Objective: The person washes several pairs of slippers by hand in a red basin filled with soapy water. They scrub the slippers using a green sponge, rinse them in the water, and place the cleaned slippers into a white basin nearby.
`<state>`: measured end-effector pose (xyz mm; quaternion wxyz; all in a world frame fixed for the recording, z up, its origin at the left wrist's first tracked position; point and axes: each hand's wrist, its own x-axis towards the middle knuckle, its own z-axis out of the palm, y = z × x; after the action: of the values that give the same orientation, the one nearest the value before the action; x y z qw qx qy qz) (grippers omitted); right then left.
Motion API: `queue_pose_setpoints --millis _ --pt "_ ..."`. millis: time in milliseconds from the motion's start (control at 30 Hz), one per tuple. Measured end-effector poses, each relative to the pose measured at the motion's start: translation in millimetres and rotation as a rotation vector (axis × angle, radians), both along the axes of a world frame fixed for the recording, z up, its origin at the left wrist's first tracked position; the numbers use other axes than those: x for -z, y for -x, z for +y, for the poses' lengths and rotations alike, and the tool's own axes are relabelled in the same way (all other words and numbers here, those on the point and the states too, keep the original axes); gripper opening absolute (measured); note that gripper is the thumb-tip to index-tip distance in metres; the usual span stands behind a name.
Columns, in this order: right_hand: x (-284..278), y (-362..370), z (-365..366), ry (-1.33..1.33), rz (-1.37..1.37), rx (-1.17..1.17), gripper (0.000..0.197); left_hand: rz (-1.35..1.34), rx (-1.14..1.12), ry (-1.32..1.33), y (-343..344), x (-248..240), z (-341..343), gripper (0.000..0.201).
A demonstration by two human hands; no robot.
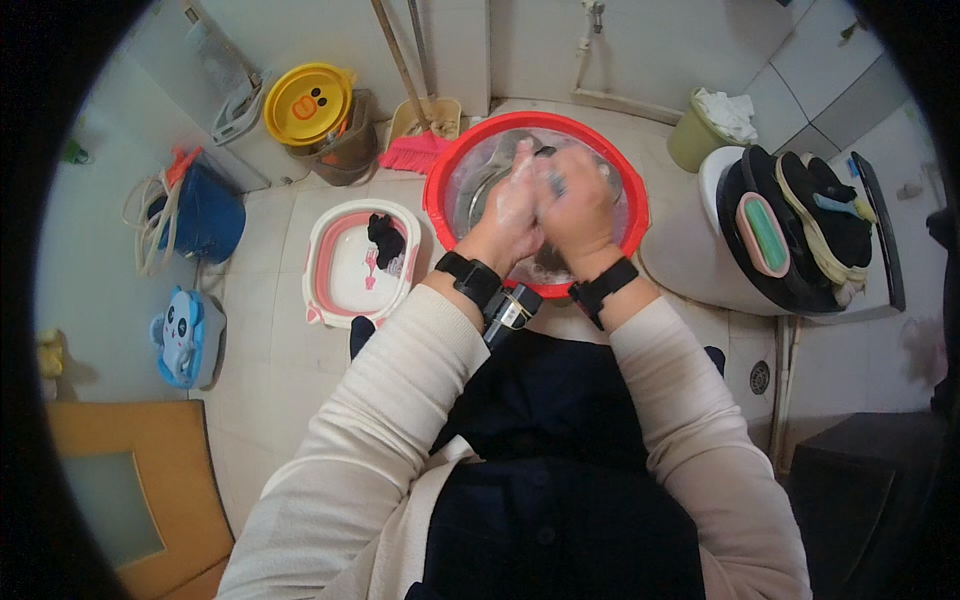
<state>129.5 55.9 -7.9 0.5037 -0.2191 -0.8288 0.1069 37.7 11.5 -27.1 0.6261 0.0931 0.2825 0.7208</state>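
Observation:
Above the red-rimmed basin [437,195], my left hand [512,208] and my right hand [580,200] are pressed together, wet with whitish suds. Both are closed on a small dark piece of cloth [545,152]. Only a bit of it shows past my fingers, and its kind is hidden. The right fingers are curled and slightly blurred against the left palm. Water fills the basin beneath, with dark patches that I cannot make out clearly. To the left, a pink-and-white folding basin [345,295] holds a crumpled black cloth item [385,240], perhaps a sock.
On the right, a toilet's closed lid bears dark shoes [815,220] and a pink-and-green brush [764,235]. Behind it is a green bin [697,135]. Leftward stand a blue bucket [205,215], a yellow basin [308,105], a pink broom [415,152] and a blue panda-faced tub [185,340].

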Motion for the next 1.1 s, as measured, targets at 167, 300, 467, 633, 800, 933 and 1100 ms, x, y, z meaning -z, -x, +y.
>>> queue_pose_setpoints --millis 167,300,467,633,800,933,1100 --pt "8.5 0.5 -7.8 0.028 -0.346 -0.364 0.044 -0.190 0.143 0.038 16.8 3.0 -8.9 0.048" --pt "-4.9 -6.9 14.7 -0.046 -0.118 -0.159 0.014 -0.186 0.152 -0.182 0.6 -2.5 0.9 0.044" --pt "-0.9 2.2 -1.3 -0.209 -0.037 -0.187 0.014 -0.207 0.160 -0.219 15.6 -3.1 -3.8 0.044" --pt "-0.2 1.9 6.7 0.045 -0.076 -0.158 0.020 -0.174 0.152 -0.095 10.6 -3.5 -1.3 0.047" --pt "3.1 -7.7 46.5 0.647 -0.003 -0.005 0.036 0.037 0.114 -0.002 7.9 -25.5 -3.3 0.051" --pt "5.7 -8.0 50.5 0.689 0.151 0.105 0.038 0.232 -0.065 0.036 13.1 -31.7 -8.4 0.040" --pt "-13.6 -14.7 40.0 0.709 0.167 0.096 0.030 0.244 -0.235 0.051 10.1 -18.2 -1.6 0.028"
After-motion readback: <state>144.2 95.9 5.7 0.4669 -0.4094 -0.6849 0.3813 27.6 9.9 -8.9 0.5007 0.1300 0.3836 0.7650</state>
